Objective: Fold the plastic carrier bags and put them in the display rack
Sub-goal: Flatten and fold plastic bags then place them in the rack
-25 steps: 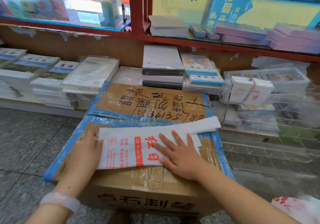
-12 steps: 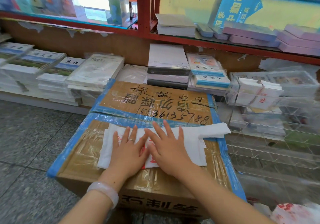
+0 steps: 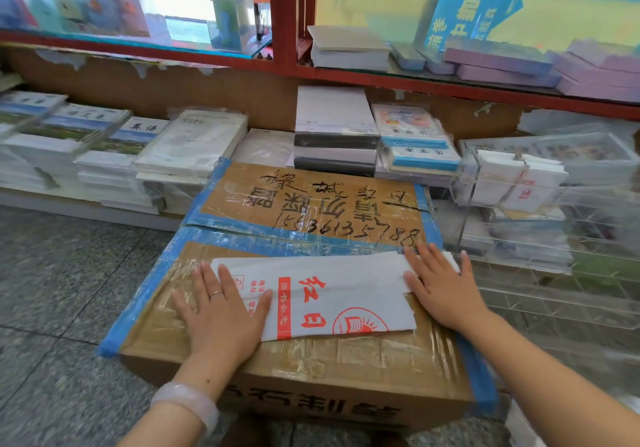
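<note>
A white plastic carrier bag (image 3: 332, 290) with red print lies flat and folded lengthwise on top of a taped cardboard box (image 3: 304, 353). My left hand (image 3: 221, 311) presses flat on the bag's left end, fingers straight. My right hand (image 3: 440, 284) presses flat on its right end, fingers spread. A clear acrylic display rack (image 3: 540, 225) stands to the right of the box, with folded white bags (image 3: 512, 180) in its top compartment.
A second taped box (image 3: 311, 200) lies behind the first. Stacks of books and notebooks (image 3: 187, 148) line the low shelf behind. A red-framed glass shelf (image 3: 284, 24) rises above. Grey stone floor (image 3: 62, 280) spreads on the left.
My hands, together at the bag's middle half a second ago, have slid apart to its two ends, flattening it. The camera has moved in closer.
</note>
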`<state>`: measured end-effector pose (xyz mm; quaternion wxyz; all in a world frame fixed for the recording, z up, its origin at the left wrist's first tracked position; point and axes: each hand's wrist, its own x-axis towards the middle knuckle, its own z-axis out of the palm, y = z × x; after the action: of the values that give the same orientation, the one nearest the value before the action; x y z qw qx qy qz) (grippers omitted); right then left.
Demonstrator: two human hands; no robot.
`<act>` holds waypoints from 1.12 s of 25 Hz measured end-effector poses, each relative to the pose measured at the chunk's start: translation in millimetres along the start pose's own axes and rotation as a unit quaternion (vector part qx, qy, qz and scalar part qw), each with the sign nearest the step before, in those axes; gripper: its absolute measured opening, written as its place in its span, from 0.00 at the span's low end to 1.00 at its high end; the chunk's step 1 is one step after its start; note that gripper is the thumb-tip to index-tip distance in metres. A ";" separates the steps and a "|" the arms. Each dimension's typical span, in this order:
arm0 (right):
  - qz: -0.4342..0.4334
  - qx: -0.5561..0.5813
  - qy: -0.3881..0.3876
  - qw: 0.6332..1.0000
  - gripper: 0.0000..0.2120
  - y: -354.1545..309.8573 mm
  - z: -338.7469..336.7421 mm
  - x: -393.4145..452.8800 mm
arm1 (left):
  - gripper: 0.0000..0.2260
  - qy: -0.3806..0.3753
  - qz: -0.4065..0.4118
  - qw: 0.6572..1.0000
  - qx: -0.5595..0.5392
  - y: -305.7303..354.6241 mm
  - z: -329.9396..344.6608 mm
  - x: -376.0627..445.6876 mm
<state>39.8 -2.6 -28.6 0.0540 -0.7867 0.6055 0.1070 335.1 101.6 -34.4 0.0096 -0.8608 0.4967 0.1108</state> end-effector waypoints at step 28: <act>0.026 0.354 0.090 0.931 0.09 -33.6 -21.4 17.2 | 0.04 0.040 -0.010 0.936 -0.350 -31.9 -38.0 46.2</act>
<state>78.6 -14.6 -13.3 0.2714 -0.7072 0.6265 -0.1835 391.6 73.5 -9.6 -0.3109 -0.8184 0.4179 0.2427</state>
